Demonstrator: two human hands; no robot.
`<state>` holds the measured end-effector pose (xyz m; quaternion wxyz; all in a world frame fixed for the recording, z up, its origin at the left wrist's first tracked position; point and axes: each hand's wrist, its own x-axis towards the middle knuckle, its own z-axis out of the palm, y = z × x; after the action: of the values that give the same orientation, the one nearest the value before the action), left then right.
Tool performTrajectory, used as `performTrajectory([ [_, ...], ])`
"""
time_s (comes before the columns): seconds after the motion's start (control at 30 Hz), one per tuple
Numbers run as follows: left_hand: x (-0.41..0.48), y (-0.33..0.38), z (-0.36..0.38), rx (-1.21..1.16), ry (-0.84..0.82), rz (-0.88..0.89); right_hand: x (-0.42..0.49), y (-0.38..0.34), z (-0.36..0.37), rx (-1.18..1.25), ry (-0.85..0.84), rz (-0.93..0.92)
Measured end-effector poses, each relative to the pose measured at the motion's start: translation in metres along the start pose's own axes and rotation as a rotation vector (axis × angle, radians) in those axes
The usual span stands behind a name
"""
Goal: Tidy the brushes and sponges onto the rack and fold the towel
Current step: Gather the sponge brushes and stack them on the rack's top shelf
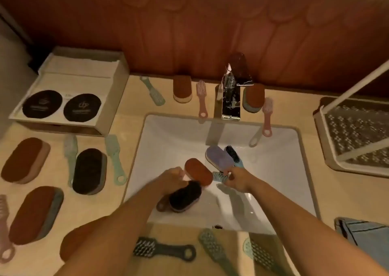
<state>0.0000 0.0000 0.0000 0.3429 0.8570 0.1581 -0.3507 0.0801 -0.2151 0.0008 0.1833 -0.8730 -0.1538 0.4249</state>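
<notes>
**Both hands down in the basin**

Both arms reach from the bottom of the frame into the white rectangular sink (273,170) at centre. The left hand (171,177) is curled closed over the pale edge of a rust-topped oval sponge (199,171), which tilts up off the basin floor. Just below it, touching, lies a dark, black-topped oval sponge (185,195). The right hand (236,180) pinches a small grey-bristled brush head (220,176) between its fingertips; fingers closed on it. Just above, a lilac oval sponge (219,156) leans against a black-bristled blue brush (233,154).

The chrome tap (229,98) stands at the sink's back edge, centre top. Either side of it on the beige counter (134,98): a pink handled brush (202,98), a rust sponge standing on end (182,89), another rust sponge on a grey base (253,98), and a second pink brush (267,117) hanging over the sink rim.

At the right edge sits the perforated drying rack (355,134) with its white frame; I see nothing on it. At lower right, a blue towel (366,233) lies on the counter.

Over on the left, more oval sponges (89,171) and mint brushes (114,160) lie scattered below a cardboard box (69,92). Along the bottom edge, a dark grey brush (164,250) and two teal brushes (212,248).
</notes>
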Motion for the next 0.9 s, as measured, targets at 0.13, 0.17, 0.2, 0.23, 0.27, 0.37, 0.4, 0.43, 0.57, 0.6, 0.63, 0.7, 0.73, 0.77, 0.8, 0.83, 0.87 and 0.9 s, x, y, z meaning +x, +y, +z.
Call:
performTrajectory([
  [0.13, 0.010, -0.008, 0.019, 0.008, 0.153, 0.069, 0.015, -0.007, 0.028, 0.077, 0.114, 0.025],
  [0.17, 0.012, -0.009, 0.024, 0.010, 0.153, 0.071, 0.019, -0.009, 0.035, 0.100, 0.136, 0.041],
  [0.2, 0.012, -0.010, 0.027, 0.016, 0.151, 0.070, 0.022, -0.012, 0.042, 0.117, 0.154, 0.060],
  [0.23, 0.014, -0.012, 0.031, 0.035, 0.151, 0.073, 0.027, -0.014, 0.048, 0.130, 0.165, 0.070],
  [0.27, 0.014, -0.011, 0.035, 0.073, 0.157, 0.075, 0.029, -0.018, 0.051, 0.132, 0.184, 0.066],
  [0.37, 0.018, -0.016, 0.050, 0.198, 0.119, 0.056, 0.039, -0.018, 0.064, 0.112, 0.230, 0.059],
  [0.4, 0.019, -0.017, 0.054, 0.210, 0.100, 0.040, 0.042, -0.019, 0.068, 0.099, 0.241, 0.056],
  [0.43, 0.020, -0.018, 0.058, 0.236, 0.093, 0.028, 0.044, -0.019, 0.070, 0.100, 0.260, 0.059],
  [0.57, 0.020, -0.016, 0.068, 0.458, 0.155, -0.012, 0.053, -0.024, 0.075, 0.104, 0.282, 0.074],
  [0.6, 0.021, -0.016, 0.070, 0.492, 0.177, -0.014, 0.055, -0.026, 0.076, 0.092, 0.279, 0.087],
  [0.63, 0.020, -0.015, 0.070, 0.512, 0.191, -0.012, 0.056, -0.026, 0.077, 0.080, 0.279, 0.099],
  [0.7, 0.020, -0.016, 0.070, 0.528, 0.178, 0.009, 0.060, -0.026, 0.078, 0.067, 0.272, 0.119],
  [0.73, 0.021, -0.017, 0.068, 0.520, 0.164, 0.017, 0.062, -0.026, 0.077, 0.074, 0.264, 0.131],
  [0.77, 0.021, -0.017, 0.066, 0.509, 0.153, 0.027, 0.062, -0.026, 0.077, 0.084, 0.251, 0.143],
  [0.8, 0.019, -0.018, 0.062, 0.494, 0.152, 0.037, 0.063, -0.026, 0.076, 0.084, 0.236, 0.155],
  [0.83, 0.017, -0.020, 0.056, 0.477, 0.153, 0.050, 0.064, -0.025, 0.075, 0.080, 0.223, 0.166],
  [0.87, 0.014, -0.021, 0.050, 0.446, 0.152, 0.059, 0.064, -0.025, 0.075, 0.069, 0.209, 0.174],
  [0.9, 0.010, -0.023, 0.043, 0.405, 0.147, 0.060, 0.064, -0.025, 0.075, 0.052, 0.203, 0.179],
])
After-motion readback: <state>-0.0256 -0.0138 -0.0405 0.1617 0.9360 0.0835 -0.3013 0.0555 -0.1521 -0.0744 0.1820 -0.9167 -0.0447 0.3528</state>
